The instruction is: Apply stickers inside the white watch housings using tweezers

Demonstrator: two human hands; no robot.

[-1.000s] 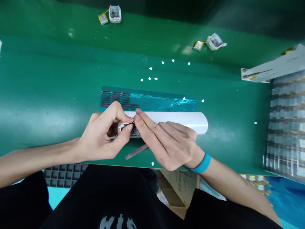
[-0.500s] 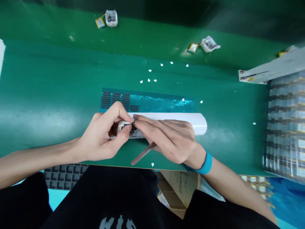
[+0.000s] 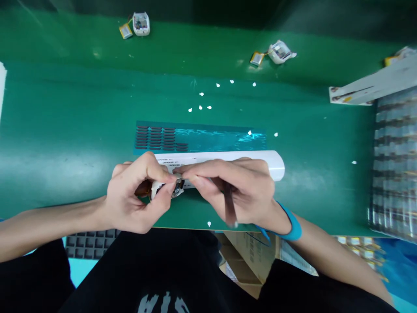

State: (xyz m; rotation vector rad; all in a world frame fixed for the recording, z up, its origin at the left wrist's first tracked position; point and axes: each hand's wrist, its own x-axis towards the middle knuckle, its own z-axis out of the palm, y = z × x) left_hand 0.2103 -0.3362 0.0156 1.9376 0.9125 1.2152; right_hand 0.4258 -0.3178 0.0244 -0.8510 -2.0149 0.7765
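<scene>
My left hand (image 3: 138, 200) is closed on a small white electronic housing (image 3: 154, 189) with circuitry showing inside. Its thumb and forefinger meet at the housing's right end. My right hand (image 3: 241, 184) is closed as well, with metal tweezers (image 3: 230, 206) held in it and their flat end slanting down toward me. Right fingertips come together beside the left ones, over the housing's edge; any tiny part between them cannot be made out. Beneath both hands lies a white sheet (image 3: 272, 165) with rows of small print. Behind it is a blue film strip (image 3: 215, 137) bearing dark slim pieces.
Farther back on the green mat (image 3: 81, 108) lie two more housings (image 3: 141, 24), (image 3: 280, 52), each wired to a battery (image 3: 126, 31), (image 3: 257, 58). Several small white tabs (image 3: 200, 108) are scattered about. Stacked clear trays (image 3: 395, 161) and a white panel (image 3: 374, 87) stand at right.
My right hand has rolled, so the tweezers' free end has swung right and points more toward me. My left hand and the housing have shifted slightly left and nearer; more sheet print shows.
</scene>
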